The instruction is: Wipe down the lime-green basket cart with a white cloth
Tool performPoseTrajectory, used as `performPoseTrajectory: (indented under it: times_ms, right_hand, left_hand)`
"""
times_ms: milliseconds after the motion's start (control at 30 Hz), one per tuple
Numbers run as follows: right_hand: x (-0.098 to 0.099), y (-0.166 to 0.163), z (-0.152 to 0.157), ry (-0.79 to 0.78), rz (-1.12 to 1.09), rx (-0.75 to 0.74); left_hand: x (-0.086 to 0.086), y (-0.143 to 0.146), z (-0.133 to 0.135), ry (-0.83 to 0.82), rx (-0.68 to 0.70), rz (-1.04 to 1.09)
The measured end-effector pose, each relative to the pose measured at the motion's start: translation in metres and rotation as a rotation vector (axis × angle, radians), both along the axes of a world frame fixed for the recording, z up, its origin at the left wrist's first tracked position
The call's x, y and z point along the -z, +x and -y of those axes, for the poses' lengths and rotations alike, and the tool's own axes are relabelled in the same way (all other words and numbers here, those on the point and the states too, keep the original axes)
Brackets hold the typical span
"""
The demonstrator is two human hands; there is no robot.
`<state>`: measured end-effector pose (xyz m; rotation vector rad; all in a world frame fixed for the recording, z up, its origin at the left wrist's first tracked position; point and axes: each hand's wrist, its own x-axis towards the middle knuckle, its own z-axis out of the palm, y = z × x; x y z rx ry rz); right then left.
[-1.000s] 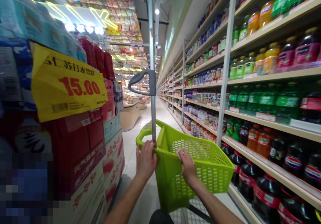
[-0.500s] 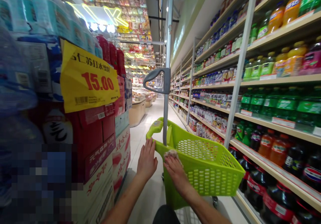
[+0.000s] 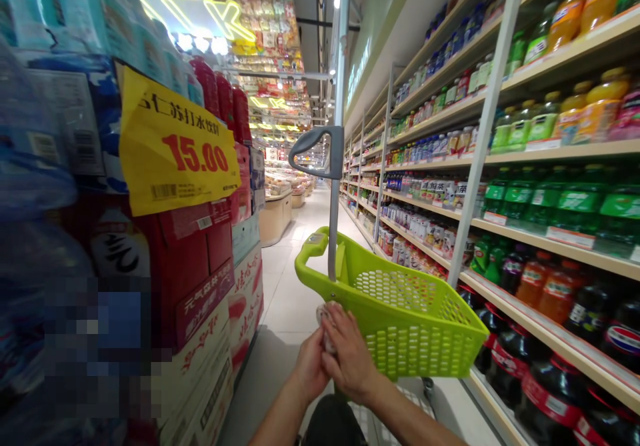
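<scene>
A green shopping cart basket with perforated sides stands in front of me, a grey metal pole rising from its near end. Close to its near wall my two hands meet around a crumpled pale cloth. My right hand lies over the cloth with its fingers closed on it. From the left, my left hand grips the cloth's lower side, its fingertips partly hidden behind the right hand. On the basket's left corner, the green handle is free of both hands.
Stacked drink cartons and a yellow price sign stand close on the left. Shelves of bottles run along the right. Between them the tiled aisle floor leads past wooden display counters. A grey looped handle juts from the pole.
My left hand has left the basket's handle corner and moved down and right to the cloth. My right hand has drawn the cloth slightly left, off the basket's near wall.
</scene>
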<state>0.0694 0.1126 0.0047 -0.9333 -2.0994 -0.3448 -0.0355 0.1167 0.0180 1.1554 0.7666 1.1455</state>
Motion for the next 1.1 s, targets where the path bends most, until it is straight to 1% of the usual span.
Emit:
performPoseTrajectory:
  times_ms: [100, 167, 200, 233, 267, 333, 367, 400, 433, 533, 567, 600, 633, 667, 767, 800, 833, 867, 900, 1000, 1033, 1067, 1100]
  right_hand:
    - [0.009, 0.007, -0.003, 0.015, 0.222, 0.0]
    - [0.002, 0.009, -0.013, 0.083, 0.275, -0.011]
    - [-0.004, 0.008, -0.02, 0.127, 0.273, -0.009]
    - [-0.013, 0.007, -0.027, 0.168, 0.255, 0.008]
    - [-0.02, 0.007, -0.035, 0.2, 0.227, 0.043]
    - [-0.028, 0.009, -0.048, 0.232, 0.195, 0.121]
    - [-0.025, 0.011, -0.052, 0.236, 0.215, 0.133]
    - [-0.016, 0.015, -0.054, 0.232, 0.259, 0.118]
    - [-0.003, 0.019, -0.053, 0.223, 0.312, 0.087]
    - [0.042, 0.031, -0.041, 0.163, 0.419, 0.009]
    - [0.051, 0.032, -0.036, 0.148, 0.43, -0.007]
    - [0.053, 0.032, -0.032, 0.143, 0.433, -0.018]
    - [0.048, 0.03, -0.03, 0.15, 0.432, -0.025]
    - [0.037, 0.026, -0.03, 0.167, 0.426, -0.025]
    - [-0.004, 0.014, -0.04, 0.24, 0.367, 0.038]
    - [-0.011, 0.012, -0.045, 0.252, 0.351, 0.063]
    - [-0.012, 0.012, -0.049, 0.253, 0.341, 0.079]
    - [-0.006, 0.013, -0.051, 0.242, 0.342, 0.084]
    - [0.006, 0.016, -0.051, 0.222, 0.353, 0.076]
    - [0.049, 0.023, -0.042, 0.158, 0.391, 0.034]
    - [0.056, 0.023, -0.038, 0.15, 0.393, 0.027]
    - [0.057, 0.022, -0.035, 0.153, 0.389, 0.02]
    - [0.051, 0.019, -0.033, 0.165, 0.381, 0.019]
  left_hand:
    - [-0.008, -0.015, 0.003, -0.04, 0.162, -0.188]
    - [-0.011, -0.028, 0.0, -0.067, 0.238, -0.304]
    - [-0.012, -0.034, -0.004, -0.075, 0.23, -0.351]
    - [-0.012, -0.039, -0.009, -0.064, 0.178, -0.401]
    - [-0.011, -0.043, -0.015, -0.026, 0.082, -0.465]
    - [-0.007, -0.049, -0.028, 0.087, -0.16, -0.608]
    - [-0.004, -0.051, -0.033, 0.143, -0.265, -0.67]
    - [0.0, -0.053, -0.038, 0.193, -0.344, -0.728]
    - [0.003, -0.055, -0.041, 0.233, -0.397, -0.781]
    - [0.016, -0.059, -0.042, 0.362, -0.456, -0.954]
    - [0.019, -0.059, -0.04, 0.411, -0.459, -1.015]
    - [0.021, -0.059, -0.039, 0.448, -0.451, -1.065]
    - [0.022, -0.059, -0.037, 0.478, -0.44, -1.109]
    - [0.022, -0.058, -0.036, 0.503, -0.43, -1.146]
    - [0.015, -0.054, -0.034, 0.571, -0.417, -1.233]
    - [0.013, -0.053, -0.034, 0.593, -0.419, -1.259]
    - [0.01, -0.053, -0.033, 0.613, -0.42, -1.282]
    - [0.009, -0.052, -0.032, 0.629, -0.416, -1.304]
    - [0.008, -0.053, -0.031, 0.638, -0.403, -1.325]
    - [0.01, -0.056, -0.028, 0.61, -0.34, -1.393]
    - [0.012, -0.057, -0.028, 0.59, -0.325, -1.415]
    - [0.013, -0.058, -0.028, 0.574, -0.321, -1.435]
    - [0.014, -0.059, -0.028, 0.564, -0.325, -1.451]
